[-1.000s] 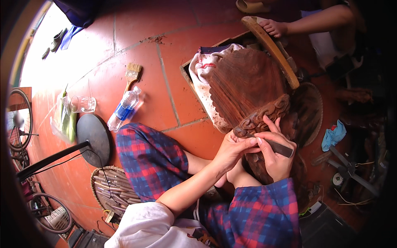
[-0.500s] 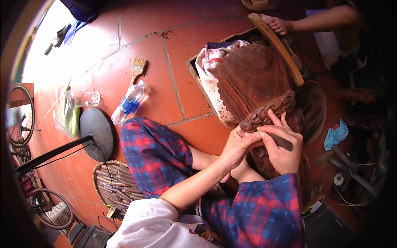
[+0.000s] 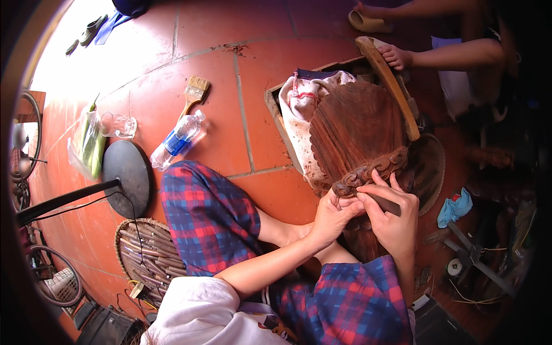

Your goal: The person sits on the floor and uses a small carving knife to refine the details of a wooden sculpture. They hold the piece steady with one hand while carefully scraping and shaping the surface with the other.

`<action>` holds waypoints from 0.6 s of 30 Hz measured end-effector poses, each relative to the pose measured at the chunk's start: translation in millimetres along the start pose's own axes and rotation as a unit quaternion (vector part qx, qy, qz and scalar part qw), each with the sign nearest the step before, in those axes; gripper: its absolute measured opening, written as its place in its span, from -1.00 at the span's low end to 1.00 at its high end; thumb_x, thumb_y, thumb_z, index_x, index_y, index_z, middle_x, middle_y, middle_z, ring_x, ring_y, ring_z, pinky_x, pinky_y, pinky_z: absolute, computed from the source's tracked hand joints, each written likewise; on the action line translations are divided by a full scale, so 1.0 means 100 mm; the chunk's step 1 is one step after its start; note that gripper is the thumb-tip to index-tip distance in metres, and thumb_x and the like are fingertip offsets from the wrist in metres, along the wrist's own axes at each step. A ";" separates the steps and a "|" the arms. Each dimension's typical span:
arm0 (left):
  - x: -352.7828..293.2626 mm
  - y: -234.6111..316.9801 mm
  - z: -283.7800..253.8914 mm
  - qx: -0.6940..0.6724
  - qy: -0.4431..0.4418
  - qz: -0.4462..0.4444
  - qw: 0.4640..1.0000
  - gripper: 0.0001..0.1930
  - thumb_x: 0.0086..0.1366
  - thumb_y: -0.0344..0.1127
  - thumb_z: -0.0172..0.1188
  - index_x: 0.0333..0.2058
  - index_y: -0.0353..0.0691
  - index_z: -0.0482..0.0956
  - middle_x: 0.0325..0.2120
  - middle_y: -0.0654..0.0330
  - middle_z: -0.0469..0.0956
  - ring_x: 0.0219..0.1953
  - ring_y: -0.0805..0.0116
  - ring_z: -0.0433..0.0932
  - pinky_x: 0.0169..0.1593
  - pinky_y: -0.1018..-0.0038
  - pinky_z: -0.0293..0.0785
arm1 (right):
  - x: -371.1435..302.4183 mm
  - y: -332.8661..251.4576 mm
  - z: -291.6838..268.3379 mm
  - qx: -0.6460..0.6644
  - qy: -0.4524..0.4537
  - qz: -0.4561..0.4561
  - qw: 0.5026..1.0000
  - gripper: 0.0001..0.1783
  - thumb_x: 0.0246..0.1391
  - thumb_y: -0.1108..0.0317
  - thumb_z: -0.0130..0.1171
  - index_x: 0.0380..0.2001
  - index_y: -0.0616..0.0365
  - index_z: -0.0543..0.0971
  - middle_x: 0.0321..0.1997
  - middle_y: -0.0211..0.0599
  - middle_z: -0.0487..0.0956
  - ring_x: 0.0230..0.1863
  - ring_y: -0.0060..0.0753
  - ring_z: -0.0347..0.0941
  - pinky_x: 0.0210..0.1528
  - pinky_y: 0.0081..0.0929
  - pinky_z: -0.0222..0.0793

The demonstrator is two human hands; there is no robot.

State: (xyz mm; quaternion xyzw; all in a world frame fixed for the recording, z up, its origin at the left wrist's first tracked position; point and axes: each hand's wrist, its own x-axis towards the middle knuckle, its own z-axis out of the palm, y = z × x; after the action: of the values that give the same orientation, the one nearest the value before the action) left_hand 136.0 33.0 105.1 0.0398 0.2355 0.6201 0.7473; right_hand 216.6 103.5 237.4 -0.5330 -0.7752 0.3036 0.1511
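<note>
A dark brown wooden panel [image 3: 359, 123] with a scalloped side and a carved scroll border [image 3: 368, 171] lies tilted in front of me. My left hand [image 3: 333, 215] grips the near-left end of the carved border, thumb and fingers pressed together. In my right hand [image 3: 391, 210] is a flat, dark, narrow strip-like tool [image 3: 384, 203], pinched between thumb and fingers. Its tip meets the carving close to my left thumb, and two of my right fingers rest on the border. Which kind of tool it is cannot be made out.
Behind the panel are a stained white cloth [image 3: 299, 126], a wooden box [image 3: 275, 109] and a curved wooden piece [image 3: 391, 83] under another person's bare foot [image 3: 397, 57]. Leftward lie a brush [image 3: 195, 92], bottle [image 3: 179, 138], glass mug [image 3: 119, 125], round black base [image 3: 127, 178] and basket of wooden-handled tools [image 3: 149, 253].
The whole view has shifted, with the panel now lower in the picture. Another person's second limb shows at the top right. Both my hands keep their grips; the tool has turned slightly.
</note>
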 end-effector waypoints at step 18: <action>0.02 0.06 0.14 0.030 0.049 -0.004 0.998 -0.66 0.37 -0.27 0.19 0.03 -0.27 0.40 -0.15 0.15 0.62 -0.12 0.40 0.62 0.02 0.40 0.58 | -0.02 0.06 0.04 0.021 0.011 0.005 1.000 -0.90 0.00 0.51 0.26 -0.37 0.26 0.68 -0.37 -0.14 0.68 0.07 0.14 0.53 0.29 0.22 0.16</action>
State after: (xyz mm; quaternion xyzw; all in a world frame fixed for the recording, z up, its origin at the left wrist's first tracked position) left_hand 136.5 39.4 118.4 0.0308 0.2900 0.6108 0.7361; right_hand 219.2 101.8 230.5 -0.5370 -0.7644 0.3141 0.1694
